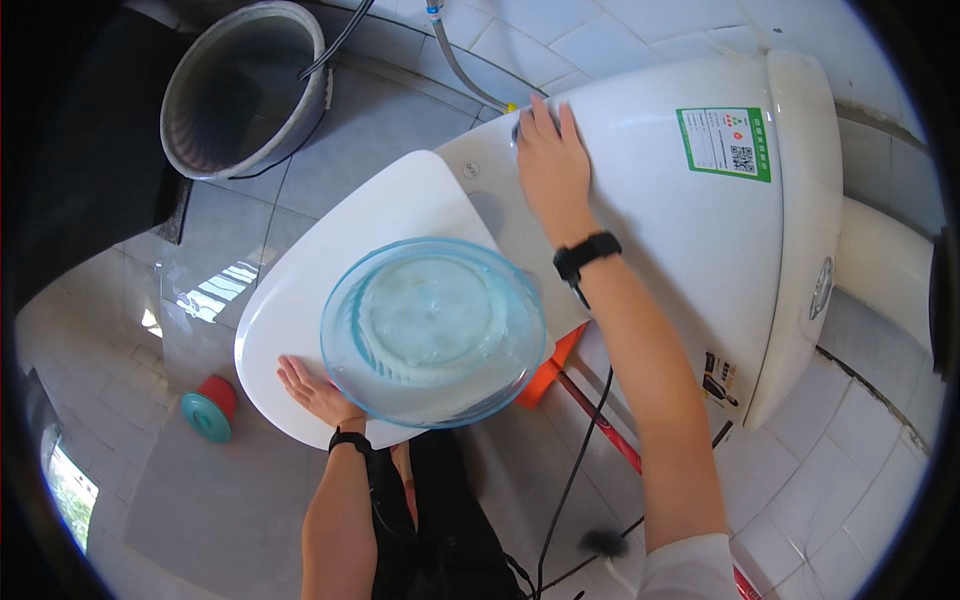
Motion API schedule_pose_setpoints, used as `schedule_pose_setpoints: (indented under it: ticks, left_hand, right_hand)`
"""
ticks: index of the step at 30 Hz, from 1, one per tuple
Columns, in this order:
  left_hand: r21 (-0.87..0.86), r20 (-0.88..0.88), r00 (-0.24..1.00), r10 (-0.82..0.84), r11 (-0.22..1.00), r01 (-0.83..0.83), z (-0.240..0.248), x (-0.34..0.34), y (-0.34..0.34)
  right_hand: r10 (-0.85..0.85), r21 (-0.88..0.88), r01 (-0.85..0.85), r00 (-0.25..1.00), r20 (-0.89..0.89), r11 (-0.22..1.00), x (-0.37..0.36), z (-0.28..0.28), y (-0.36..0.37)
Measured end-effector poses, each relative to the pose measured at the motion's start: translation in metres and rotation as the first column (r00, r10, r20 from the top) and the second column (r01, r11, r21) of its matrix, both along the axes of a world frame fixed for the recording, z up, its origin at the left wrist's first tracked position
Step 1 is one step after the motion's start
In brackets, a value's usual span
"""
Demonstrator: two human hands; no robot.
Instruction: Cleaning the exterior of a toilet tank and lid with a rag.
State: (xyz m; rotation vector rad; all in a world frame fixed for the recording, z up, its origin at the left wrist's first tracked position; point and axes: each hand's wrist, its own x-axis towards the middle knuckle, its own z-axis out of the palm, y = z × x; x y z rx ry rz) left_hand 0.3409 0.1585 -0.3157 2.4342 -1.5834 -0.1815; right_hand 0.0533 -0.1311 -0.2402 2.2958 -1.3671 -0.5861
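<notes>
Left hand (318, 392) lies open, flat on the toilet lid (285, 320) beside the blue basin (343, 330); right hand (552, 165), fingers extended, touches the tank (690, 235).

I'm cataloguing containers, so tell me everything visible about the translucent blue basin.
The basin is round, wide and see-through pale blue, seemingly plastic, with a darker blue rim, sloping sides and a smaller round base. It stands upright, open side up, on the white toilet lid, one side reaching past the lid's edge. Whether it holds water is unclear. The left hand rests on the lid beside its rim; contact with the basin is hard to tell.
</notes>
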Motion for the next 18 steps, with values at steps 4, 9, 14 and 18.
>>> schedule_pose_setpoints:
  ticks: [4,9,14,18]
  left_hand:
    - [0.027,0.017,0.999,0.042,0.999,-0.042,0.006,0.007,-0.001]
    - [0.004,-0.019,0.999,0.043,0.999,-0.043,0.008,-0.002,-0.002]
    - [0.024,0.003,0.999,0.046,0.999,-0.046,0.004,0.006,0.002]
    - [0.03,-0.013,0.998,0.058,0.998,-0.057,0.004,0.002,-0.001]
  right_hand:
    - [0.037,0.169,-0.037,0.999,0.0,0.985,-0.032,-0.015,0.094]
    - [-0.101,0.456,0.116,0.993,-0.058,0.883,-0.086,-0.001,0.202]
    - [-0.074,0.291,0.068,0.997,0.011,0.954,-0.057,-0.021,0.154]
    - [-0.058,0.116,0.061,0.998,-0.031,0.991,-0.01,-0.037,0.049]
